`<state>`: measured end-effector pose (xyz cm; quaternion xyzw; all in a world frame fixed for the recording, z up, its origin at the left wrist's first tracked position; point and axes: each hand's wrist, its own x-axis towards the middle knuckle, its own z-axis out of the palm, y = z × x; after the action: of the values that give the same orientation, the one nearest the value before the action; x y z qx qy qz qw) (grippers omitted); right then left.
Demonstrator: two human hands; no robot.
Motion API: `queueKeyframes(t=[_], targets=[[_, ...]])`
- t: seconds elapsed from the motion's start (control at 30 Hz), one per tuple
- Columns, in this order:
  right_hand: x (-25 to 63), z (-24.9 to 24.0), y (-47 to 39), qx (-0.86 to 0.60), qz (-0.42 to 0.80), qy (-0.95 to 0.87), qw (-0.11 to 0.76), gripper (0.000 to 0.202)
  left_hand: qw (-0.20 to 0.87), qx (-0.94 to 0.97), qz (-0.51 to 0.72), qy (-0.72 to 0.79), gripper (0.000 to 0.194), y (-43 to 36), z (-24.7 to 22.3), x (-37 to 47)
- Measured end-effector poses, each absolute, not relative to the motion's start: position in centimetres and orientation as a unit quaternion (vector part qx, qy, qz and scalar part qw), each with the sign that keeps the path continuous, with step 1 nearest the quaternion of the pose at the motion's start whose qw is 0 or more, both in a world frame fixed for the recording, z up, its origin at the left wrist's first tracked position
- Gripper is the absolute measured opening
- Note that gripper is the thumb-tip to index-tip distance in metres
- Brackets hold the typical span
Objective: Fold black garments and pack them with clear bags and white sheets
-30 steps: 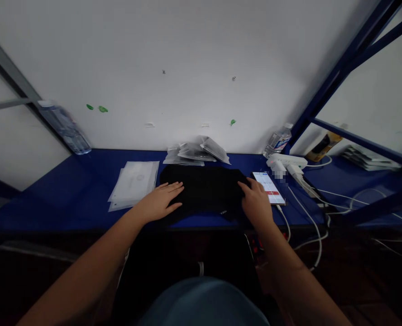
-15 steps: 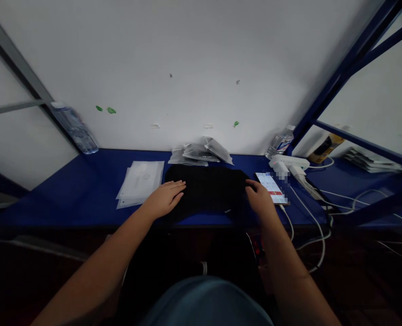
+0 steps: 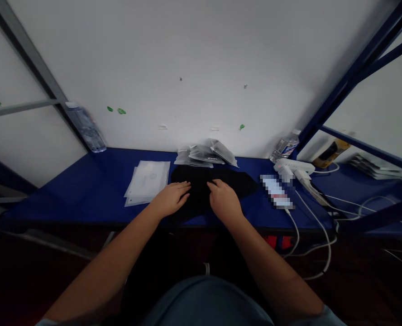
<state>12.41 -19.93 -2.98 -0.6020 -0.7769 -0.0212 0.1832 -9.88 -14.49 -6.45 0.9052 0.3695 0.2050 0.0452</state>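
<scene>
A black piece of folded fabric [image 3: 196,199], perhaps a garment, lies on the blue desk. My left hand [image 3: 170,198] rests flat on its left part, fingers stretched out. Over its middle, my right hand [image 3: 225,201] has its fingers curled and pinched on the cloth. Part of the fabric reaches out to the right beyond that hand. In the dark cloth the layers are hard to tell apart. Left of my left hand lie white translucent zip bags [image 3: 150,179], overlapping one another.
Filled clear bags [image 3: 206,154] lie against the wall behind the fabric. To the right are a phone [image 3: 276,192] with a charging cable, a power strip [image 3: 294,166] with plugs, and a bottle [image 3: 285,146]. Another bottle [image 3: 86,127] leans at the back left.
My right hand has moved left from the fabric's right end to its middle, bringing cloth over with it. The white print no longer shows. My left hand stays on the left part.
</scene>
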Motion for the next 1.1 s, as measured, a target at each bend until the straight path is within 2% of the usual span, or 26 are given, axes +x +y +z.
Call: queueKeyframes(t=[0.07,0.13,0.33,0.47,0.53,0.6,0.67,0.7,0.87,1.0,1.1], targets=[[11.9,-3.3,-20.4,-0.599,-0.017,-0.791,0.124,0.047,0.045,0.903,0.209,0.372,0.04,-14.5,-6.5,-9.9],[11.8,-3.6,-20.7,-0.593,-0.013,-0.799,0.103,0.052,0.04,0.903,0.208,0.373,0.041,-14.5,-6.5,-9.9],[13.1,-4.1,-19.9,-0.627,-0.013,-0.756,0.187,0.061,0.035,0.901,0.216,0.374,0.041,-14.4,-6.5,-9.9],[13.5,-5.8,-19.1,-0.639,0.03,-0.757,0.132,0.064,0.034,0.9,0.22,0.375,0.042,-14.4,-6.6,-9.9],[14.0,-6.5,-18.9,-0.626,0.058,-0.765,0.138,0.064,0.037,0.898,0.227,0.375,0.042,-14.4,-6.5,-10.0],[15.1,-6.7,-18.7,-0.621,0.062,-0.755,0.2,0.059,0.039,0.895,0.235,0.376,0.042,-14.5,-6.5,-10.1],[16.5,-6.4,-18.6,-0.651,0.022,-0.704,0.283,0.053,0.038,0.894,0.239,0.378,0.042,-14.5,-6.4,-10.1],[17.3,-6.1,-18.6,-0.682,-0.003,-0.669,0.295,0.05,0.038,0.893,0.24,0.379,0.042,-14.5,-6.3,-10.1],[19.1,-4.6,-18.2,-0.763,0.031,-0.626,0.16,0.043,0.046,0.885,0.254,0.387,0.04,-14.4,-6.3,-10.2],[18.3,-4.2,-17.4,-0.754,0.059,-0.637,0.149,0.033,0.049,0.881,0.257,0.394,0.04,-14.4,-6.3,-10.2],[17.7,-4.1,-16.9,-0.756,0.095,-0.624,0.176,0.027,0.049,0.879,0.258,0.399,0.042,-14.6,-6.1,-10.2]])
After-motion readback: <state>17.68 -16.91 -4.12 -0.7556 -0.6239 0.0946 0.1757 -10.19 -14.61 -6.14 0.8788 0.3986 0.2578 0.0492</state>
